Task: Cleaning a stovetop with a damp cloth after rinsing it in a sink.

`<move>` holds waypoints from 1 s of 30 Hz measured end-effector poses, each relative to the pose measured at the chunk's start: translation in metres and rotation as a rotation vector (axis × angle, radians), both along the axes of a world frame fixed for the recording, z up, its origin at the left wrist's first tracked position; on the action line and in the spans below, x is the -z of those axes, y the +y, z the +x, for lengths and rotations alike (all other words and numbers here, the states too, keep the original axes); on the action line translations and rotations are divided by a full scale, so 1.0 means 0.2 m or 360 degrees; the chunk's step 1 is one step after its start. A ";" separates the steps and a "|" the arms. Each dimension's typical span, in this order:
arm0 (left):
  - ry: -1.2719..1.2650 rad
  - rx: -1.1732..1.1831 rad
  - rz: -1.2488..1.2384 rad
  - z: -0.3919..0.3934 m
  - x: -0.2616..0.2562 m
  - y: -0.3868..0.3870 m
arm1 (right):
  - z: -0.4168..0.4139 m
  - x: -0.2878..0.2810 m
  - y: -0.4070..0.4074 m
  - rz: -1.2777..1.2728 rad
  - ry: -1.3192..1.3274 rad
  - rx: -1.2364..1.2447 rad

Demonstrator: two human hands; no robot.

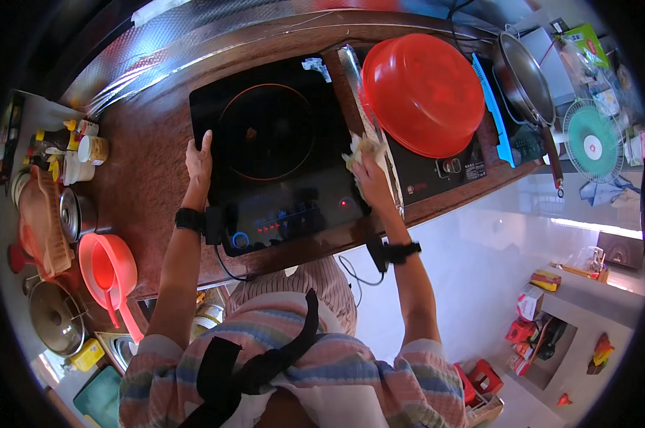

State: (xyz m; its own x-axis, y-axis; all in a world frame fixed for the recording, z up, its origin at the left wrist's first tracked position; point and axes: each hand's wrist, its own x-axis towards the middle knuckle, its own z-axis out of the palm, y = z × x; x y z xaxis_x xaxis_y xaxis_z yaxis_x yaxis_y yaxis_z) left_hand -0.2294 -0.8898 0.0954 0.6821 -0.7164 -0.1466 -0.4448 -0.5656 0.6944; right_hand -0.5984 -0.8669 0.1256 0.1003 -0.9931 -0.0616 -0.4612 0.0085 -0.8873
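A black induction cooktop (pixel 269 139) lies on the reddish-brown countertop (pixel 135 176), its panel lit by a blue ring and small red lights. My left hand (pixel 198 160) holds the cooktop's left edge, thumb on the glass; its other fingers are partly hidden. Bunched in my right hand (pixel 372 174) is a pale, crumpled cloth (pixel 366 147), pressed at the right edge of the cooktop. Right beside that hand runs a foil-covered strip (pixel 378 139). An upturned red plastic basin (pixel 424 93) rests farther right over a black gas stove (pixel 445 174).
A blue plastic tray (pixel 493 112) and a steel pan (pixel 525 80) stand at the right near a green fan (pixel 592 144). Jars (pixel 92 150), a lidded pot (pixel 76 214) and a pink strainer (pixel 108 262) line the left. Cables (pixel 349 267) hang from both wrist devices.
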 end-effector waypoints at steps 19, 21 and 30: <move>0.0402 -0.0109 0.0087 -0.04 -0.09 0.01 | 0.03 -0.15 0.75 0.0676 -0.1261 0.1001; 0.0420 -0.0010 0.0013 0.02 -0.01 0.02 | -0.12 -0.26 0.74 0.0902 -0.1327 0.0887; 0.1240 0.0483 -0.0671 -0.08 -0.66 0.31 | -0.02 -0.82 0.46 0.0967 -0.1744 0.0240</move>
State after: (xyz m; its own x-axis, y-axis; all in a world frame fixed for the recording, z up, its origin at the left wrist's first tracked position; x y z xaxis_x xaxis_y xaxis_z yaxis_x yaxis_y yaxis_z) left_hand -0.2462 -0.8283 0.2282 0.2759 -0.9459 -0.1709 0.1449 -0.1349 0.9802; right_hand -0.6023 -0.7743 0.2888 0.2760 -0.8396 -0.4678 0.5535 0.5368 -0.6368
